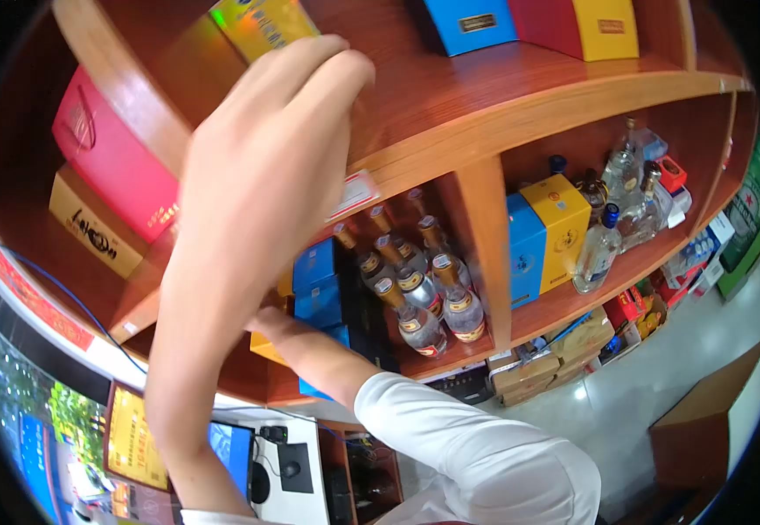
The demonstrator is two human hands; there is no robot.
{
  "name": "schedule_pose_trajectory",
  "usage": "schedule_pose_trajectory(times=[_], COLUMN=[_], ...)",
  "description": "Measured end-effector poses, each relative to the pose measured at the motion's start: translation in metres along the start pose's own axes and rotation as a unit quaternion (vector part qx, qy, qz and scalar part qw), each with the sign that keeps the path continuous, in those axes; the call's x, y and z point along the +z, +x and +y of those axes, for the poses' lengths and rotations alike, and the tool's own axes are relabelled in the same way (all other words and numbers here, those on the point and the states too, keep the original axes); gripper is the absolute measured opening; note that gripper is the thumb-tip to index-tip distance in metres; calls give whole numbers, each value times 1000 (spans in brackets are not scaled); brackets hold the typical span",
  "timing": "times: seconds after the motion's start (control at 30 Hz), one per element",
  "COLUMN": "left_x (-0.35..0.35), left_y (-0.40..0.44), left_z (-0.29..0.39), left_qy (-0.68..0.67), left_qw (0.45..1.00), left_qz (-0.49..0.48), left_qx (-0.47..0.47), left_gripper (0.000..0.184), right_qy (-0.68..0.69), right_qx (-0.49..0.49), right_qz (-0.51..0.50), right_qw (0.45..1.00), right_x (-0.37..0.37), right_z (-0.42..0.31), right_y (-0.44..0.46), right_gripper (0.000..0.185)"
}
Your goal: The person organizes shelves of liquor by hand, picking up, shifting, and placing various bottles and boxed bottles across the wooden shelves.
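Note:
My left hand [266, 131] is raised in front of the upper shelf, back toward me, with its fingers curled. What they hold, if anything, is hidden behind the hand. Just beyond the fingers stands a shiny yellow box [266, 24]. My right hand [264, 321] reaches under my left forearm into the lower compartment, beside blue boxes [317, 302] and a partly covered yellow box [266, 347]. The left forearm hides its fingers. Right of it stand several clear bottles [417, 284] with gold necks.
Blue [472, 22] and yellow [606, 31] boxes stand on the upper shelf. A yellow box [557, 226] and clear bottles [599, 254] occupy the right compartment. A pink-red bag [118, 149] is at left. A desk with a mouse [290, 469] lies below; an open carton [704, 411] is at lower right.

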State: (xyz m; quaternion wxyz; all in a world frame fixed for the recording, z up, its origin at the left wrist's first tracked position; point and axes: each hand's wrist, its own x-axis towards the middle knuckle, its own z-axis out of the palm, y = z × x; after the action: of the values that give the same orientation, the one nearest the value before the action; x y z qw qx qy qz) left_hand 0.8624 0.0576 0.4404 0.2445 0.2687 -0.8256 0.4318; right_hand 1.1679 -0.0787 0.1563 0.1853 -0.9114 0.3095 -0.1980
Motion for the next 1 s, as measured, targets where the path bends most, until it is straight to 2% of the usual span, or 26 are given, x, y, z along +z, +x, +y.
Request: schedule_pose_trajectory(times=[0.03,0.1,0.13,0.2,0.23,0.3,0.37,0.43,0.5,0.6,0.7,0.77,0.87,0.9,1.0], left_x=[-24,-64,-83,-99,-97,-84,-48,-3,24,63,95,117,143,148,147], left_y=[-23,-87,-121,-195,-231,-287,-351,-396,-426,-455,-466,-468,-469,-466,-465], left_z=[10,29,37,46,50,47,37,27,23,18,23,45,82,90,92], left_qy=[-59,-85,-110,-192,-229,-191,-172,-186,-228,-205,-413,-404,-265,-191,-201], left_qw=[997,987,978,945,923,907,839,787,740,783,642,623,672,700,664], left_qz=[46,97,125,165,175,98,9,-9,-60,-43,22,93,164,137,108], left_qx=[-24,-94,-128,-209,-255,-364,-516,-588,-630,-585,-645,-664,-672,-674,-712], left_gripper=[13,10,10,12,12,23,42,58,75,89,104,115,129,130,128], right_qy=[-14,-154,-26,-8,-32,-21,-14,-40,-63,-168,-191,-207,-225,-226,-211], right_qx=[-17,117,-4,-33,5,-2,-9,2,10,32,98,134,146,138,132], right_qz=[-4,-60,-30,4,16,12,78,132,149,186,135,93,65,76,84], right_qw=[1000,979,999,999,999,1000,997,990,987,967,967,965,961,961,965], right_x=[-15,-40,-64,-34,-43,-49,-25,-40,-39,-45,-47,-50,-46,-44,-46], right_z=[0,-40,-11,-2,-9,-10,2,-5,-1,9,16,11,4,6,5], right_y=[-15,-30,-58,-31,-39,-37,-18,-30,-24,-24,-25,-28,-30,-29,-28], right_gripper=[37,38,38,32,30,27,25,20,18,30,46,54,58,56,54])
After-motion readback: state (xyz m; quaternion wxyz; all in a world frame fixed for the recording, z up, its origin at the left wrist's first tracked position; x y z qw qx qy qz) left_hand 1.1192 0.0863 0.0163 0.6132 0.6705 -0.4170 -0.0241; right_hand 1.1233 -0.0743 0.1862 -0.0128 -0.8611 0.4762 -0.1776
